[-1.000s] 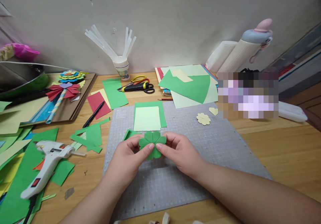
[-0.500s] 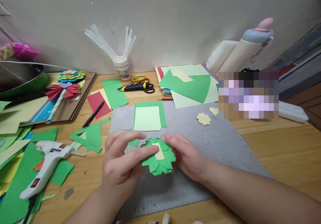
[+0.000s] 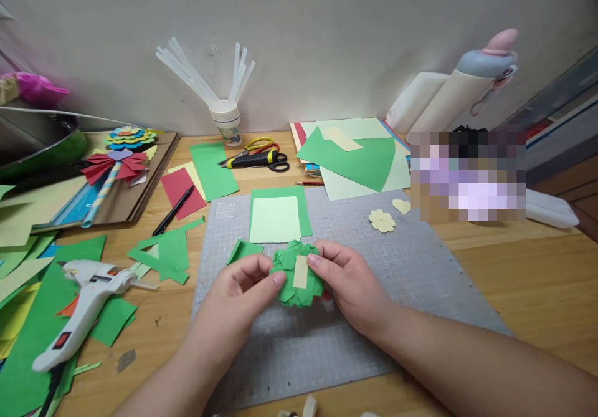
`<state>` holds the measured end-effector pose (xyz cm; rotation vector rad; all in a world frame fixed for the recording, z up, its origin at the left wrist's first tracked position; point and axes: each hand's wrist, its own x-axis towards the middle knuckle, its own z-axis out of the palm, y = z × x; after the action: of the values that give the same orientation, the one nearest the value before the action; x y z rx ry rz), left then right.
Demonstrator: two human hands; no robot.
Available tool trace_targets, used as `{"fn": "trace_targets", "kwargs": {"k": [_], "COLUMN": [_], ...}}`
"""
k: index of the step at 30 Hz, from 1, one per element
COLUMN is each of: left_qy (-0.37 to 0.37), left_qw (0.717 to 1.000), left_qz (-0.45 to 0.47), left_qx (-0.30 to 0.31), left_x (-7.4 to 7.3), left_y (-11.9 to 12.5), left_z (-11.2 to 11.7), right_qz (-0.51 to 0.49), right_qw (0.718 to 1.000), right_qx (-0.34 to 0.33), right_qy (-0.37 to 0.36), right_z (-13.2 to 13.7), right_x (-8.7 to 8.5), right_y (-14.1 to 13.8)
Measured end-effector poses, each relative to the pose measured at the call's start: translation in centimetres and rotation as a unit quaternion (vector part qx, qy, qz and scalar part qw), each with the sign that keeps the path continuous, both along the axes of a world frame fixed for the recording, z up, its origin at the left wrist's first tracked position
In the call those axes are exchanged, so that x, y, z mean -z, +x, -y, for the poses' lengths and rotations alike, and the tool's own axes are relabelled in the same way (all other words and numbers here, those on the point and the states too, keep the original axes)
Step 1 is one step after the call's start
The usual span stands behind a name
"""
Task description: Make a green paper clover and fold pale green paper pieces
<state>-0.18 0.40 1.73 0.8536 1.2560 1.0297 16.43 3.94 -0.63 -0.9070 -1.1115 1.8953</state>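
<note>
Between both hands is a green paper flower (image 3: pixel 288 287) with layered, notched edges, held above the grey cutting mat (image 3: pixel 364 342). A cream paper strip (image 3: pixel 300 272) lies on its upper face. My left hand (image 3: pixel 243 295) pinches the left edge, thumb on top and fingers curled beneath. My right hand (image 3: pixel 350 283) grips the right side, its thumb by the strip's upper end. A bit of red shows under the flower near the right fingers. Just behind, a pale green sheet (image 3: pixel 275 219) rests on a green sheet (image 3: pixel 304 208). A green scrap (image 3: pixel 243 250) lies beside my left hand.
A white glue gun (image 3: pixel 86 308) lies among green scraps at left. Behind are a black pen (image 3: pixel 172 211), a utility knife (image 3: pixel 250 159), scissors (image 3: pixel 280 162) and a paper cup (image 3: pixel 227 123) of white sticks. A cream paper flower (image 3: pixel 382 220) sits on the mat's right.
My left index finger has come off the cream strip, and that hand now pinches the flower's left edge. The flower has turned slightly and risen; my right thumb now rests by the strip.
</note>
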Motion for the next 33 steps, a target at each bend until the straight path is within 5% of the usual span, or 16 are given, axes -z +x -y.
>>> {"fn": "trace_targets", "kwargs": {"k": [5, 13, 22, 26, 30, 33], "left_qy": [0.034, 0.004, 0.051, 0.126, 0.239, 0.227], "left_qw": [0.998, 0.999, 0.998, 0.986, 0.945, 0.946], "left_qz": [0.009, 0.051, 0.018, -0.053, -0.195, -0.207], "left_qx": [-0.048, -0.009, -0.023, -0.092, -0.109, -0.101], "left_x": [0.1, -0.1, 0.0, 0.2, 0.2, 0.0], "left_y": [0.2, 0.0, 0.4, 0.4, 0.4, 0.4], "left_z": [0.0, 0.3, 0.2, 0.3, 0.8, 1.0], "right_qz": [0.024, 0.002, -0.003, -0.012, -0.032, -0.026], "right_qw": [0.999, 0.999, 0.998, 0.999, 0.999, 0.999], "right_qx": [-0.035, -0.038, -0.061, -0.046, -0.035, -0.041], "right_qy": [-0.003, -0.013, -0.003, 0.005, 0.013, 0.016], "right_z": [0.1, 0.0, 0.1, 0.1, -0.1, -0.1], "right_x": [-0.3, -0.2, -0.2, 0.1, 0.3, 0.3], "right_y": [-0.1, -0.1, 0.0, -0.2, -0.5, -0.5]}}
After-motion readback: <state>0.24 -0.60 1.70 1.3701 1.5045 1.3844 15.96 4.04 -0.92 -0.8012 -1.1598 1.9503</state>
